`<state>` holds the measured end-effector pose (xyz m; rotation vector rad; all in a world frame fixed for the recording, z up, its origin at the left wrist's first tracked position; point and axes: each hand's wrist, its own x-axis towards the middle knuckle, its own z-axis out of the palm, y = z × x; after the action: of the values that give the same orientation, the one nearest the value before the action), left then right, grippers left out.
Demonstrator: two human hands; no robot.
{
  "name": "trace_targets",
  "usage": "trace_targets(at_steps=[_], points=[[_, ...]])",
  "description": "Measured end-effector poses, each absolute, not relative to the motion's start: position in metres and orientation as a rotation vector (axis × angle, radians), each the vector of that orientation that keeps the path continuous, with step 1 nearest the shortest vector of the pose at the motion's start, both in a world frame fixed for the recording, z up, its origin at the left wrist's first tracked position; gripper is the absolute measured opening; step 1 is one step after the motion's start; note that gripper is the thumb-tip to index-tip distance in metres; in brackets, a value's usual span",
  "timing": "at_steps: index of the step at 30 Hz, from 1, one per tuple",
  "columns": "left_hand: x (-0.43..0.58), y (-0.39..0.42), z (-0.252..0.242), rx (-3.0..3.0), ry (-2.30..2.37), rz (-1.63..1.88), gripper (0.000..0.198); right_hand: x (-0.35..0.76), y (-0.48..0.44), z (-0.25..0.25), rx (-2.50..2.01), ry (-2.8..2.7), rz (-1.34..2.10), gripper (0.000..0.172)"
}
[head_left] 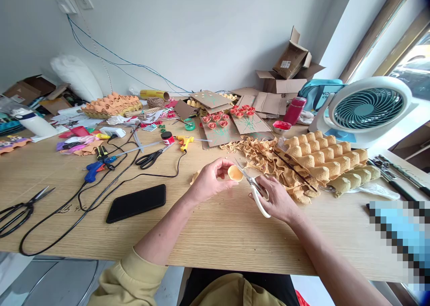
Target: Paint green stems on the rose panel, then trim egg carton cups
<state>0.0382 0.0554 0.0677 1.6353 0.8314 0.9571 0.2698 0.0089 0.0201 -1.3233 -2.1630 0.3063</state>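
Observation:
Between the thumb and fingers of my left hand (pixel 212 179) is a small yellow-orange egg carton cup (pixel 235 173), its hollow side towards me. White-handled scissors (pixel 258 197) are in my right hand (pixel 277 198), with fingers through the handle loops. The blades point up and left, right beside the cup's rim; whether they touch it I cannot tell. A pile of torn carton scraps (pixel 265 160) lies just beyond my right hand. Stacked egg cartons (pixel 324 156) stand to the right of that pile. A small carton piece (pixel 194 177) is partly hidden behind my left hand.
A black phone (pixel 136 203), black scissors (pixel 148 159), a blue glue gun (pixel 92 170) and a yellow glue gun (pixel 185 141) with looping cords lie to the left. Cardboard sheets with red paper flowers (pixel 217 119) are at the back. A white fan (pixel 369 106) stands at the right.

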Motion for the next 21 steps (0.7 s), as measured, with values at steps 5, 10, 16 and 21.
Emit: trace_targets(at_steps=[5,10,16,21], points=[[0.038,0.055,0.068,1.575,0.809,0.948,0.047,0.270,0.009,0.019,-1.298,-2.140,0.295,0.028],[0.032,0.064,0.062,1.610,0.800,0.980,0.048,0.270,0.010,0.017,-1.344,-2.003,0.361,0.033],[-0.004,0.111,0.054,1.750,1.111,1.126,0.044,0.276,0.013,0.018,-1.404,-1.638,0.894,0.043],[-0.026,0.153,0.035,1.842,1.530,0.902,0.042,0.277,0.013,0.020,-1.527,-1.745,0.713,0.044]])
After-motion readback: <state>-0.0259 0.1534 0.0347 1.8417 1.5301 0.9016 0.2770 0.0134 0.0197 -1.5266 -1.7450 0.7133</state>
